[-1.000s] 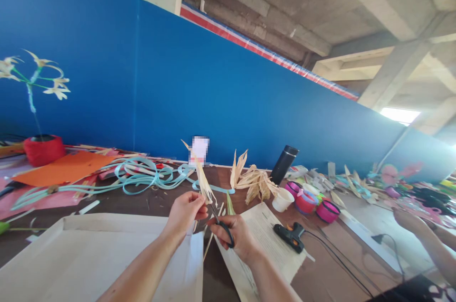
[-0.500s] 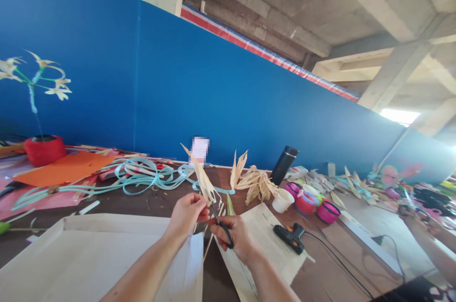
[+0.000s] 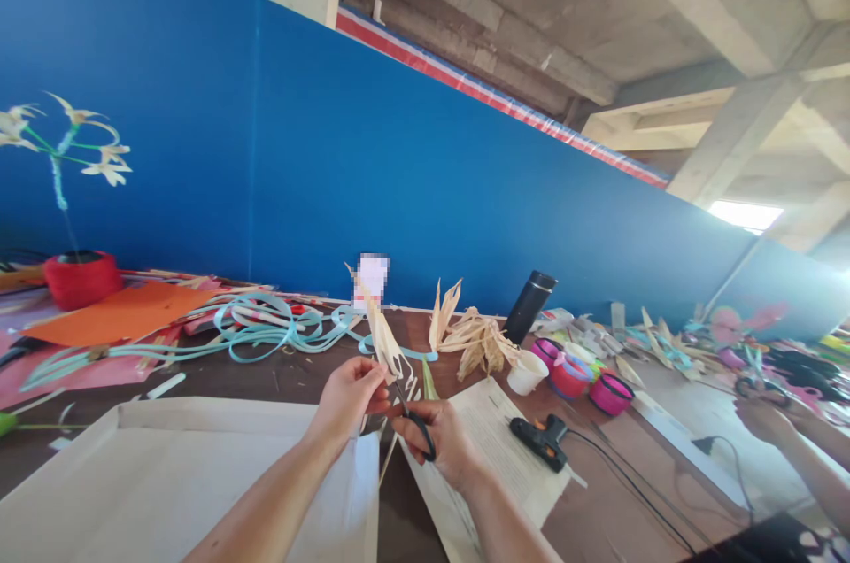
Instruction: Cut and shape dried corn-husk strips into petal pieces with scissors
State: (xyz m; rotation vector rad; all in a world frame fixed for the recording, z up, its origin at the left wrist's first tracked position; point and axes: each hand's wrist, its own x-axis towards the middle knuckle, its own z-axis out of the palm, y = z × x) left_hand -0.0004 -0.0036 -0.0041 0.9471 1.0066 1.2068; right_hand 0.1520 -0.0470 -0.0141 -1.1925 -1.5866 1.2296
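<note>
**Husk pinched upright, scissors at its foot**

I see my left hand (image 3: 349, 395) raised just above the table (image 3: 279, 377). Its fingers (image 3: 373, 389) are closed in a pinch on the lower end of a dried husk (image 3: 382, 335). The husk stands nearly upright against the blue wall, its tip leaning a little left. Gripped that low, I judge, its base is steady and its length is free.

My right hand (image 3: 444, 441) sits just beside the left, fingers hooked through the black loops of the scissors (image 3: 415, 423) and gripping them. The blades point up toward the husk's base, right by the pinch; whether they are parted I cannot tell.

Both hands hover between a big pale sheet (image 3: 166, 466) on the left and a printed paper (image 3: 495, 435) on the right, which likely catch scraps. A glue gun (image 3: 541, 442) lies on that paper, near my right hand. Farther back are a pile of husks (image 3: 475, 342), a white cup (image 3: 527, 373) and loops of blue ribbon (image 3: 266, 324). Another person's hand (image 3: 763, 417) works well apart at the far right.
</note>
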